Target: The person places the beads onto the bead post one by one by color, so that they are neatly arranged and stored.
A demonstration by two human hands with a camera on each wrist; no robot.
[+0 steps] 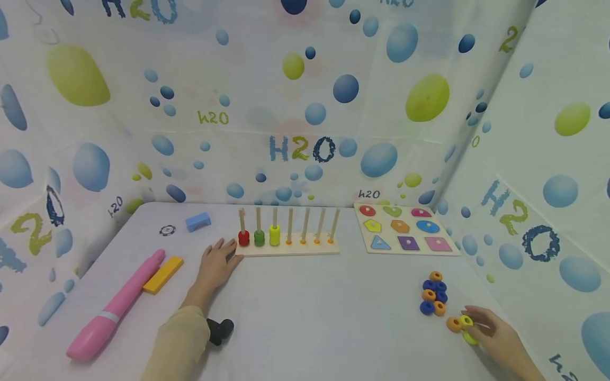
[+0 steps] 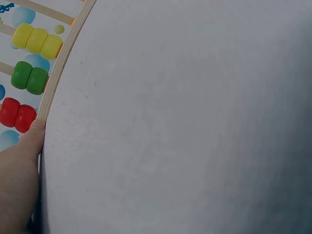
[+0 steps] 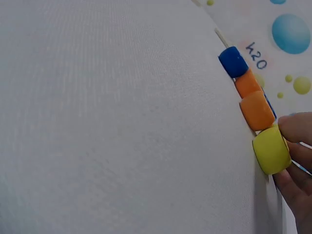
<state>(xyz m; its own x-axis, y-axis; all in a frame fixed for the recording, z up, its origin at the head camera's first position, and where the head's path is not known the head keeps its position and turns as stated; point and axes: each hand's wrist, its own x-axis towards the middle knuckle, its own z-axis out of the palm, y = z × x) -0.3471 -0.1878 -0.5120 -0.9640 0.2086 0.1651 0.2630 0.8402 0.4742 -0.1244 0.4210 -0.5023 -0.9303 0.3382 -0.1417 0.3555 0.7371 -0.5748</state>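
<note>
Yellow bead (image 3: 271, 151) between slightly parted fingers (image 3: 291, 187) of the right hand (image 1: 498, 336)

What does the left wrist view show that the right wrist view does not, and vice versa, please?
Only the left wrist view shows the left hand touching the peg stand, with its red beads, green beads and three yellow beads. Only the right wrist view shows the right hand pinching a separate yellow bead, with orange beads and blue beads beyond it. Both share the pale tabletop and patterned cloth.
</note>
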